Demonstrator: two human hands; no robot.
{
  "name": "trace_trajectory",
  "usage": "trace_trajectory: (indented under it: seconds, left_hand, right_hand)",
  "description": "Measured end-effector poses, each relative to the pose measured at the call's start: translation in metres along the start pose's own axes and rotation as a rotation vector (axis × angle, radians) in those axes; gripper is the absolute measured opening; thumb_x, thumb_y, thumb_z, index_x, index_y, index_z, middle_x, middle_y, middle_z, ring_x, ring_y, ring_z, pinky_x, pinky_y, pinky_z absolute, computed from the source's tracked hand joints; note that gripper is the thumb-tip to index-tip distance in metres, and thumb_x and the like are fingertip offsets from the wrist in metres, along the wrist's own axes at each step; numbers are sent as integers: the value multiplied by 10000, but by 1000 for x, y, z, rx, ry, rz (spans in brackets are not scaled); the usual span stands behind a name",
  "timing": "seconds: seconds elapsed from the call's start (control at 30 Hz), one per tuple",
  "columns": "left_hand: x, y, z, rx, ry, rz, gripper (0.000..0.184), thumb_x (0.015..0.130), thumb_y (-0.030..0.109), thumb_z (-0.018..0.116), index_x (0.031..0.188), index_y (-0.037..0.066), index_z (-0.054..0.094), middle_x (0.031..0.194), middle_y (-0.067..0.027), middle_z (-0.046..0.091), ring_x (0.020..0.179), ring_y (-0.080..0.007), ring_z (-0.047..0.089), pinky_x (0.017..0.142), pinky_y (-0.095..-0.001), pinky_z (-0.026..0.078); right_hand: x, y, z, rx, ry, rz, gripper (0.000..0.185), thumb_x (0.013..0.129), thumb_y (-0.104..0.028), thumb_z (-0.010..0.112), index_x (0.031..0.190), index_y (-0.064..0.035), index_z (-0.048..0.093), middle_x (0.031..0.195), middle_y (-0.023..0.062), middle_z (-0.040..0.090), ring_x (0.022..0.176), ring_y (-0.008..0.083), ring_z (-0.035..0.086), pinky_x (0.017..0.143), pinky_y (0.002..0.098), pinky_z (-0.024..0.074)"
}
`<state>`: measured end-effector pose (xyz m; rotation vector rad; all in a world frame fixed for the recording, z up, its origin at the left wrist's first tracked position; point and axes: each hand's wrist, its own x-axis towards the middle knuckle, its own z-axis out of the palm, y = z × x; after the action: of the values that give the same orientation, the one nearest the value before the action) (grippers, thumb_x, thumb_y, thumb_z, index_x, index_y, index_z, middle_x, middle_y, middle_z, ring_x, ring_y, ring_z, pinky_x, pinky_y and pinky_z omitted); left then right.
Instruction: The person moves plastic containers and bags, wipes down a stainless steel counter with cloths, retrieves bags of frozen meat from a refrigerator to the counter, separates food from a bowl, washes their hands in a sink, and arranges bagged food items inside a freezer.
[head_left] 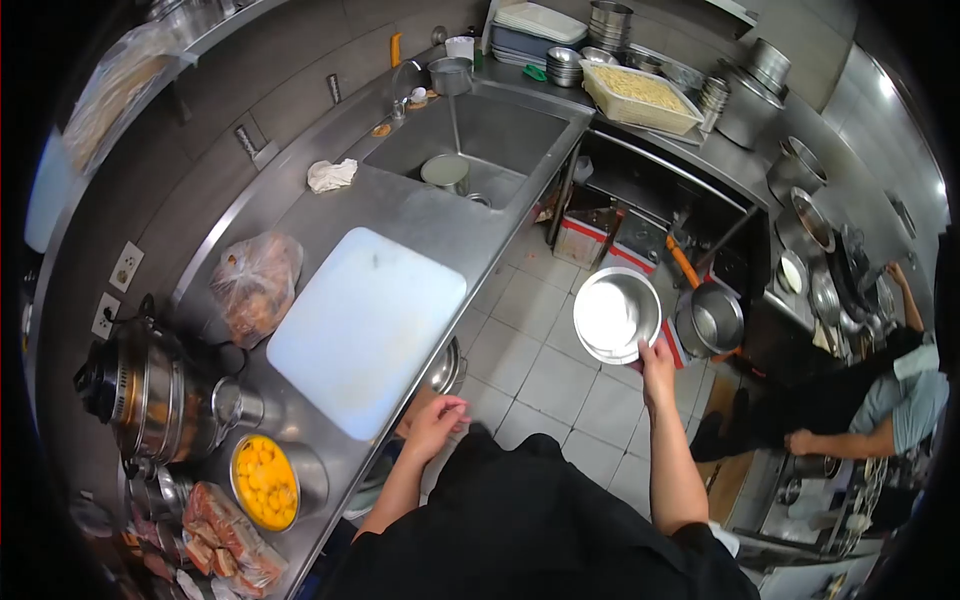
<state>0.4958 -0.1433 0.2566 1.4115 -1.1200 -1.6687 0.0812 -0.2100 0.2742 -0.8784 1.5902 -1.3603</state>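
Observation:
My right hand [657, 372] grips the rim of a round stainless steel bowl [592, 318] and holds it out over the tiled floor. The bowl's inside is bright with glare; I see no contents. My left hand [436, 424] hangs by the counter's front edge, fingers loosely bent and apart, with nothing visible in it. Closest to that hand is a white cutting board [368, 320] on the steel counter. Left of it stands a metal container of egg yolks [265, 482]. Another metal bowl [443, 368] shows partly below the counter edge.
A sink [510, 125] with a pot inside lies ahead. A tub of noodles [640, 98] sits at the back right. A handled pot [710, 320] stands beyond my right hand. At right, a co-worker [880, 400] works by the stove. Bagged food [255, 290] lies left.

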Motion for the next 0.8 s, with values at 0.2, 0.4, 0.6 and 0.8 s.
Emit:
trace_trajectory:
  seconds: [0.2,0.4,0.6,0.8]
  left_hand:
    - [105,66,-1,-188,89,111,228,978,189,556,1129,22,594,1056,-76,645,937,-157,644,770,-279,507]
    - [220,130,-21,-294,201,137,230,992,180,522,1135,10,584,1146,-105,641,968,-190,653,831,-299,519]
    - [288,191,-32,-287,286,146,239,981,185,547,1135,7,588,1150,-91,641,982,-177,644,830,-283,493]
    - [336,205,-25,-265,621,104,230,981,147,530,1148,0,587,1136,-100,644,980,-187,645,835,-302,501]
  right_hand:
    - [188,-105,132,58,-176,-237,219,957,-207,575,842,-30,519,797,44,580,756,131,620,684,306,567]
    - [354,-124,275,-195,-305,-265,279,940,-270,602,812,-40,511,695,52,554,597,146,606,541,292,510]
    - [475,-88,393,-930,-405,-518,262,879,-284,602,900,-24,581,839,178,675,827,354,673,756,428,522]
    - [605,60,502,-1611,-1208,-608,307,788,-234,618,1023,-59,707,1045,190,688,976,351,660,842,442,521]
